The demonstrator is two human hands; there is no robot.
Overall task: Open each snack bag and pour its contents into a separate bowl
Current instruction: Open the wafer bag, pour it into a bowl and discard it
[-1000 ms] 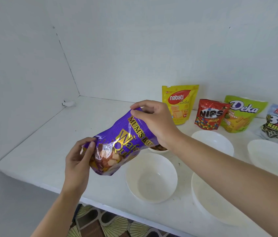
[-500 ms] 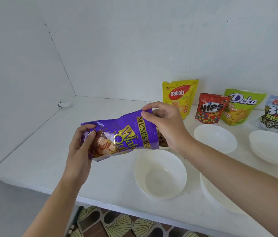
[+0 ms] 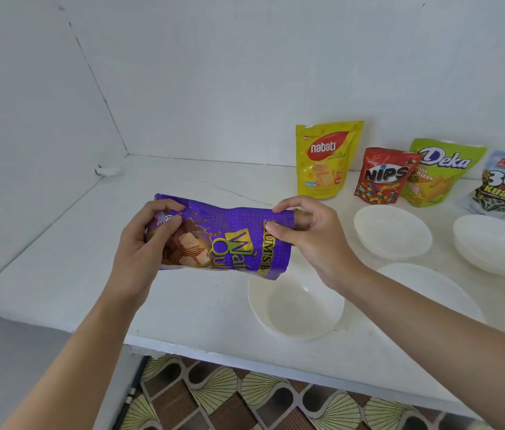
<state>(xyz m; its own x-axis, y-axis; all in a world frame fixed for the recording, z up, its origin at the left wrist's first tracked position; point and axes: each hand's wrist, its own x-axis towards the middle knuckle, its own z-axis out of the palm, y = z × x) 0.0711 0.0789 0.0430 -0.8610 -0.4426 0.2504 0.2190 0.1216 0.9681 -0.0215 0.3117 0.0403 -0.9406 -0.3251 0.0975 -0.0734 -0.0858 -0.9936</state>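
The white shelf (image 3: pixel 58 274) is bare on the left, from front edge to corner, hemmed by the side wall (image 3: pixel 27 119) and back wall (image 3: pixel 214 72); a small white lump (image 3: pixel 107 170) sits in that corner. In the middle a purple bag (image 3: pixel 238 231), held sideways between the left hand (image 3: pixel 139 256) and right hand (image 3: pixel 316 243), bars the air above the shelf. On the right, the near bowl (image 3: pixel 263 311) lies below the bag's end, more bowls (image 3: pixel 392 243) crowd behind it, and a row of bags (image 3: pixel 325 159) lines the back wall.

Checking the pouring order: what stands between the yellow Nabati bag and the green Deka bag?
In the head view, the red Nips bag stands there, overlapping the Deka bag's left side, apart from the Nabati bag.
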